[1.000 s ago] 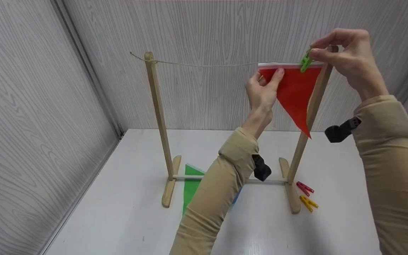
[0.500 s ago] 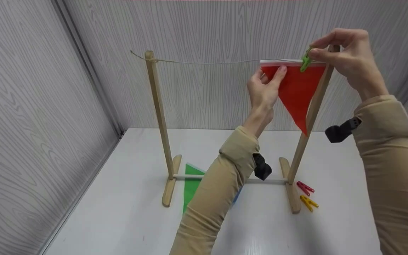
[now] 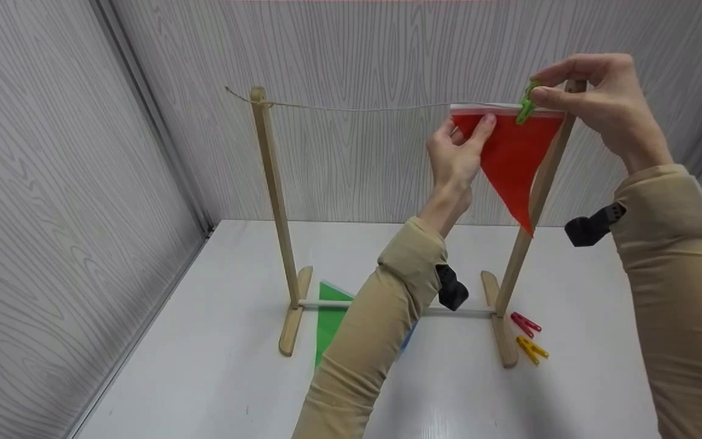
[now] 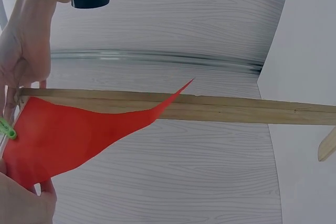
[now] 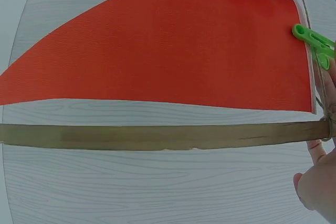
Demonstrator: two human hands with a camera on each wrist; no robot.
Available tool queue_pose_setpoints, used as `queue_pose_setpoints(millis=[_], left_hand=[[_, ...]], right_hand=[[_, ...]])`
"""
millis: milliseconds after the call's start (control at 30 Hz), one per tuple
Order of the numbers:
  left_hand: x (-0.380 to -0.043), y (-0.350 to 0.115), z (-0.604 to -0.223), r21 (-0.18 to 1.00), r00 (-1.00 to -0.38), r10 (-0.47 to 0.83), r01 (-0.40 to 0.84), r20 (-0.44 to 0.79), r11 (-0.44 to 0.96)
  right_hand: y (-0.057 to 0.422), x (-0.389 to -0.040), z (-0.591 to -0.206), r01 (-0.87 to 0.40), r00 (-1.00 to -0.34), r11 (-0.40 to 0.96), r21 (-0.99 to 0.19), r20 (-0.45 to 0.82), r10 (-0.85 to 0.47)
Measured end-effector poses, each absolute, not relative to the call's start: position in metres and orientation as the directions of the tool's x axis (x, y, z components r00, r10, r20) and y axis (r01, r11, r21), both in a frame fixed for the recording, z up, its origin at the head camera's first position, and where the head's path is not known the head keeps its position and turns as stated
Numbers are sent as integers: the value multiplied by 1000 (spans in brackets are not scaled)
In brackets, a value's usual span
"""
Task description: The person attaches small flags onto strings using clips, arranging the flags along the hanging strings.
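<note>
A red triangular pennant (image 3: pixel 515 146) with a white top edge hangs at the string (image 3: pixel 357 110), close to the right post. My left hand (image 3: pixel 456 161) pinches its upper left part, thumb in front and fingers behind. Near the pennant's upper right, my right hand (image 3: pixel 607 100) grips a green clothespin (image 3: pixel 526 107) between thumb and fingers. In the right wrist view the clothespin (image 5: pixel 314 40) lies across the pennant's white edge and the string. The left wrist view shows the red pennant (image 4: pixel 79 135) with its tip pointing away across the wooden post (image 4: pixel 236 108).
The wooden stand has a left post (image 3: pixel 275 195), a right post (image 3: pixel 521 256) and a white crossbar (image 3: pixel 460 311). A green pennant (image 3: pixel 329 323) and a blue piece (image 3: pixel 409 338) lie partly under my left arm. Red (image 3: pixel 526 324) and yellow clothespins (image 3: pixel 532 350) lie right of the stand.
The pennant and my left hand have shifted slightly to the right, and the pennant's top edge sits a little higher. The right hand still holds the green clothespin in nearly the same place.
</note>
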State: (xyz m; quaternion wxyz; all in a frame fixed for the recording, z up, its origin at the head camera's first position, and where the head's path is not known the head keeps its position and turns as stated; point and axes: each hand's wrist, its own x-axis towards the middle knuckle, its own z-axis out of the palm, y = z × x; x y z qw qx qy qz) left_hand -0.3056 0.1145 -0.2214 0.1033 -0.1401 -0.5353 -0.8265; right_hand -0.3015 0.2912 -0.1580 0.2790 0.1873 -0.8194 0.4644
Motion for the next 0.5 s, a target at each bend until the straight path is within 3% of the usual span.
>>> queue_pose_setpoints(millis=[500], left_hand=[[-306, 114, -224, 851, -936, -11, 326, 353, -412]], right_hand=[[293, -301, -160, -587, -758, 523, -618, 647, -86]])
